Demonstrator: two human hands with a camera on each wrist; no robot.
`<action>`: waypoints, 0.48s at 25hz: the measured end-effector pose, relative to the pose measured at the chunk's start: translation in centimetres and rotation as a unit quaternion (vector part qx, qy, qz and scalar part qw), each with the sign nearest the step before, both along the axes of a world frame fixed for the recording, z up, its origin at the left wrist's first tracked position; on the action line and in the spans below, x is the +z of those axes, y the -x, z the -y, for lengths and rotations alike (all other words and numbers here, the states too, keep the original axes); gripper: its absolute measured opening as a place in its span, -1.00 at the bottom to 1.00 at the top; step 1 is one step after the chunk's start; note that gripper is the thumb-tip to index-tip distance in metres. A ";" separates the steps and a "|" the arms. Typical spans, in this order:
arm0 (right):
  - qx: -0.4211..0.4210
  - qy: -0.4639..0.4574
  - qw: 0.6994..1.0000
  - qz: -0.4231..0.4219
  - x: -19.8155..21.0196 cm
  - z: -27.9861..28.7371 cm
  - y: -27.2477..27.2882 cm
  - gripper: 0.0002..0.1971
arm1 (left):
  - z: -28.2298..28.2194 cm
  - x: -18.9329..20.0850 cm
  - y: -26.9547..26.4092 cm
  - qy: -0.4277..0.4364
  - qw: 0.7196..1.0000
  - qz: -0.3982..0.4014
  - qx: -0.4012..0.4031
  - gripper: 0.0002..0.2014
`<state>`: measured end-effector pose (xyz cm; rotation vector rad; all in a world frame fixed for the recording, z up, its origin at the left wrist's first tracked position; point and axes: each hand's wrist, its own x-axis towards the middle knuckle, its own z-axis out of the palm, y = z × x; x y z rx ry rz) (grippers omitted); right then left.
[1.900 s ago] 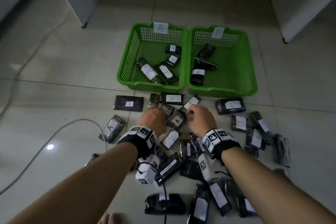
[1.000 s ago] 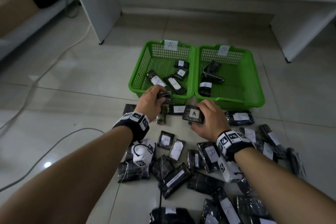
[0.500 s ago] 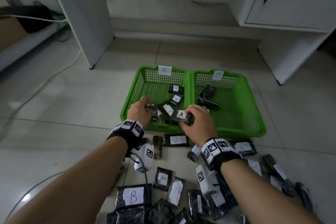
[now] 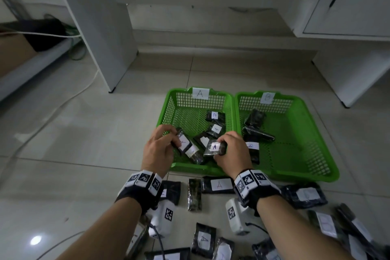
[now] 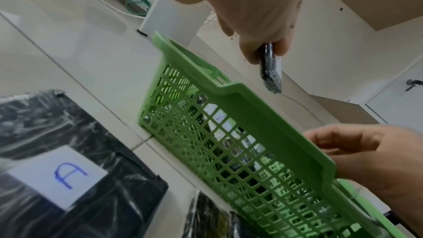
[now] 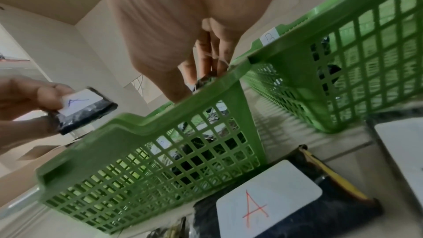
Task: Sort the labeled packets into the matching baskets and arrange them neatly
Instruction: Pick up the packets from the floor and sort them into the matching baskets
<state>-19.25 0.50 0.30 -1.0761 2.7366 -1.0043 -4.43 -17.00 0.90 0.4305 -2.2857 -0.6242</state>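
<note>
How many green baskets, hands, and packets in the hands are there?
Green baskets: 2, basket A and basket B
Hands: 2, left hand and right hand
Held packets: 2, left packet and right packet
Total: 6

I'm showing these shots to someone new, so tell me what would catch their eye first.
Two bright green baskets side by side on the pale floor, basket A on the left and basket B on the right, each holding a few black packets. Over basket A's front, the left hand and right hand each hold a packet marked A. More labelled black packets lie scattered on the floor in front.
</note>
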 end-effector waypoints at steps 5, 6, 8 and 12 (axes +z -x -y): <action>0.077 -0.174 0.982 -0.019 0.7 0.7 -0.3 -0.79 | 0.7 -0.9 0.1 -0.057 0.996 0.063 0.012 -0.62; 0.091 -0.181 0.979 -0.013 0.8 0.7 -0.4 -0.80 | 0.5 -1.1 -0.1 -0.069 0.995 0.075 0.016 -0.62; 0.095 -0.124 0.988 0.015 0.8 0.3 -0.6 -0.85 | 0.1 -1.3 -0.6 -0.079 0.991 0.110 0.020 -0.64; 0.037 0.069 0.992 -0.104 0.7 -3.4 -1.2 -0.89 | -0.5 -1.1 -0.1 -0.071 0.963 0.259 0.021 -0.66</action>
